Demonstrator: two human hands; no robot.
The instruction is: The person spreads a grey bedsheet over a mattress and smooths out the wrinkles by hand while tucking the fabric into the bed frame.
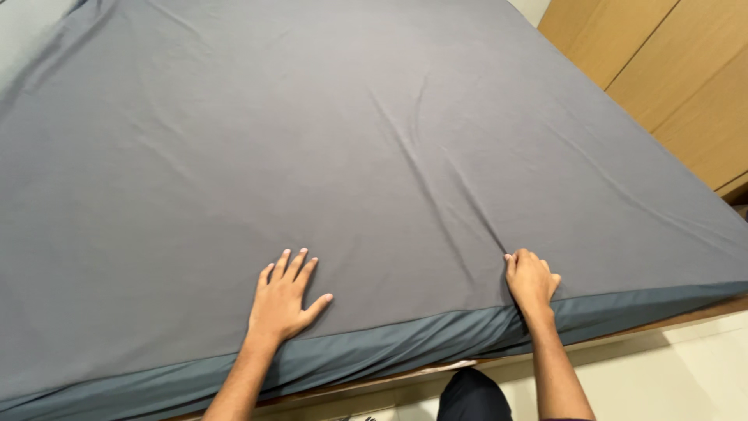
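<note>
A grey bed sheet (374,156) is stretched across the whole mattress, running from the near edge at six o'clock away to the far corners at eleven and one o'clock. The left hand (282,300) lies flat on the sheet at about seven o'clock, close to the near edge, fingers spread and released, palm pressing on the cloth and gripping nothing. The right hand (531,281) sits at about five o'clock, well apart from the left, its fingers curled tight and pinching a fold of the sheet right at the mattress edge. Long creases fan out from that pinch toward twelve o'clock. Below both hands the sheet turns down over the side of the mattress, where it looks a shade more blue-green and bunches in soft wrinkles between the wrists. A wooden wardrobe (670,70) stands at two o'clock beyond the bed, and a pale floor (670,374) shows at four o'clock
</note>
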